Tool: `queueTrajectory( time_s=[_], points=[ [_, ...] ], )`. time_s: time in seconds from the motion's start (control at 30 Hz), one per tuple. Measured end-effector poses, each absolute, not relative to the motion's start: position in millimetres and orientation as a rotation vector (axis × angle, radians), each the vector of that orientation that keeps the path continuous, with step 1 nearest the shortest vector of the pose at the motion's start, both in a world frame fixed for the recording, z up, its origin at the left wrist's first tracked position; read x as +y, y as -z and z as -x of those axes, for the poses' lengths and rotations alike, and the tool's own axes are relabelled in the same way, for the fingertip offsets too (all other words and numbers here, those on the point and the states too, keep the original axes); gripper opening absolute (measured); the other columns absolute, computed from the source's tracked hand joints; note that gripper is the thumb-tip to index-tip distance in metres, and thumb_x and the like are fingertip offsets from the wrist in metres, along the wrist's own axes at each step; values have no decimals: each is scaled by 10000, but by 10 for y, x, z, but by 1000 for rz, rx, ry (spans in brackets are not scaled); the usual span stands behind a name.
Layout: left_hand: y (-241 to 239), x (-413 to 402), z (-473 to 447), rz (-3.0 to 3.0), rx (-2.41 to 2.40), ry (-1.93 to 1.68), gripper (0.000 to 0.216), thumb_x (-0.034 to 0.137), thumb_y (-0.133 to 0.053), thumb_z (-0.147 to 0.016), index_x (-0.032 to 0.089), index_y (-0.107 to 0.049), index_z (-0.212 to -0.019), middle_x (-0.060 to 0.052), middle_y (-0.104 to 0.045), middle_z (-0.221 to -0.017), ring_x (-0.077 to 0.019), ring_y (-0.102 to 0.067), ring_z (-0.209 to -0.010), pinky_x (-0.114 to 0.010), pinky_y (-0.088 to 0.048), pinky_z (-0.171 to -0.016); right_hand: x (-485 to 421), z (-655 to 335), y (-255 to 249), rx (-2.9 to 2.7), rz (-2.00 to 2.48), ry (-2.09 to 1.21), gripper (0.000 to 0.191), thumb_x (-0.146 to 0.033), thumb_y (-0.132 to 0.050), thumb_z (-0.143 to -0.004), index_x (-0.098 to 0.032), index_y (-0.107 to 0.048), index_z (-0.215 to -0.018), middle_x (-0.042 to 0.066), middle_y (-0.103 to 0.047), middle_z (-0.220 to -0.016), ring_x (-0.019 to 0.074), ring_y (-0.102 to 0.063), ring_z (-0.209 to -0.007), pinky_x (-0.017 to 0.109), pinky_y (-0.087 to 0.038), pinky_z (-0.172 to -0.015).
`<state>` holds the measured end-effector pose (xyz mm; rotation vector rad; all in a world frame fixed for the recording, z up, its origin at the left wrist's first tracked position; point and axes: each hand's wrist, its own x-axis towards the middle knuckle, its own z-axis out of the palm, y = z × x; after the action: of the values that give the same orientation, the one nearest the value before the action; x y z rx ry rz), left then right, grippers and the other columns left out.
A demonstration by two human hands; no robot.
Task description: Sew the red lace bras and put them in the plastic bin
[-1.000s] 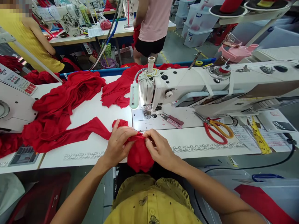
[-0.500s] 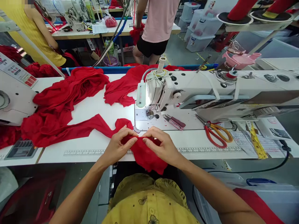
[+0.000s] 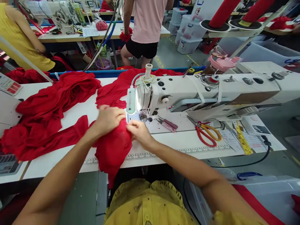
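Note:
A length of red fabric (image 3: 113, 145) hangs between my two hands and drapes over the table's front edge. My left hand (image 3: 108, 120) is closed on its upper part, left of the needle plate. Pinched at the fabric's right edge, my right hand (image 3: 139, 132) is just in front of the presser foot (image 3: 143, 115). Fingers partly hide the gripped edge. The white sewing machine (image 3: 182, 90) stands right behind my hands, its lamp (image 3: 131, 100) lit. Whether the fabric touches the foot I cannot tell.
Heaped red fabric (image 3: 56, 97) covers the table's left side. Thread snips (image 3: 167, 124), scissors (image 3: 205, 132) and a yellow tape measure (image 3: 243, 140) lie to the right. A clear bin (image 3: 269, 193) stands below right. Two people work at the table beyond.
Both hands have moved up and left with the red fabric, from the table's front edge to beside the needle area. The view has shifted to the right.

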<state>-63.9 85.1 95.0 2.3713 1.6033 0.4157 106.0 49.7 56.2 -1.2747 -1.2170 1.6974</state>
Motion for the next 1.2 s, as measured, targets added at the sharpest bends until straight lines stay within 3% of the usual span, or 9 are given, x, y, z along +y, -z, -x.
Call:
queueTrajectory(
  time_s=[0.17, 0.27, 0.37, 0.47, 0.53, 0.7, 0.87, 1.03, 1.2],
  points=[
    [-419, 1081, 172, -2368, 1444, -354, 154, 320, -576, -944, 228, -692, -903, -35, -731, -954, -249, -618, -994, -440, -390, -966, 605, -1567, -357, -1277, 1518, -1809, 171, -296, -593, -796, -214, -507, -673, -25, -613, -563, 142, -607, -508, 255, -501, -486],
    [-249, 1056, 143, -2326, 1434, -406, 175, 388, -612, -936, 227, -681, -934, -53, -705, -976, -270, -587, -1042, -440, -409, -965, 610, -1781, -364, -1428, 1577, -1865, 233, -291, -634, -821, -210, -521, -635, -5, -622, -523, 147, -597, -483, 252, -460, -499],
    [-187, 1087, 186, -2268, 1438, -494, 203, 422, -648, -909, 224, -674, -949, -72, -687, -1054, -295, -560, -1087, -468, -407, -990, 624, -1906, -399, -1940, 1602, -1301, 219, -283, -620, -894, -197, -606, -692, 3, -631, -576, 148, -584, -565, 262, -396, -573],
    [-163, 1149, 201, -2231, 1436, -525, 184, 382, -667, -890, 226, -666, -988, -63, -684, -1137, -297, -543, -1139, -468, -398, -1019, 638, -1951, -343, -2408, 1300, -390, 234, -294, -489, -1017, -203, -702, -983, 48, -704, -811, 180, -612, -752, 304, -375, -664],
    [-183, 1156, 188, -2220, 1462, -517, 169, 356, -677, -879, 227, -673, -990, -53, -691, -1137, -290, -554, -1132, -458, -410, -1013, 640, -1951, -267, -2504, 1110, -116, 264, -312, -471, -1041, -196, -700, -1101, 62, -718, -915, 182, -595, -773, 328, -362, -678],
    [-362, 852, 132, -2359, 1613, -624, 195, 281, -581, -958, 198, -666, -1112, -91, -701, -1147, -275, -595, -1088, -465, -436, -999, 638, -1942, -143, -2512, 1051, 79, 266, -324, -495, -1037, -174, -689, -1140, 62, -737, -1069, 180, -566, -735, 368, -353, -693],
    [-345, 442, 162, -2798, 1492, -563, 243, 147, -497, -993, 189, -661, -1168, -88, -739, -1183, -268, -646, -1066, -591, -307, -1125, 645, -1948, -134, -2555, 1009, 78, 278, -291, -477, -1044, -162, -673, -1193, 87, -671, -1337, 197, -627, -893, 375, -383, -807],
    [-177, 518, 281, -2922, 1355, -465, 263, 163, -503, -996, 211, -657, -1204, -99, -735, -1226, -273, -688, -994, -652, -380, -1066, 642, -1949, -119, -2510, 1057, 89, 282, -314, -493, -1035, -174, -683, -1189, 92, -695, -1280, 211, -630, -924, 405, -347, -912],
    [-165, 680, 307, -2963, 1217, -523, 242, 123, -487, -987, 211, -676, -1109, -92, -767, -1131, -270, -705, -965, -695, -421, -1033, 645, -1967, -69, -2484, 1162, 124, 306, -358, -533, -1016, -212, -698, -1229, 86, -721, -853, 258, -610, -924, 412, -318, -853]
  ],
)
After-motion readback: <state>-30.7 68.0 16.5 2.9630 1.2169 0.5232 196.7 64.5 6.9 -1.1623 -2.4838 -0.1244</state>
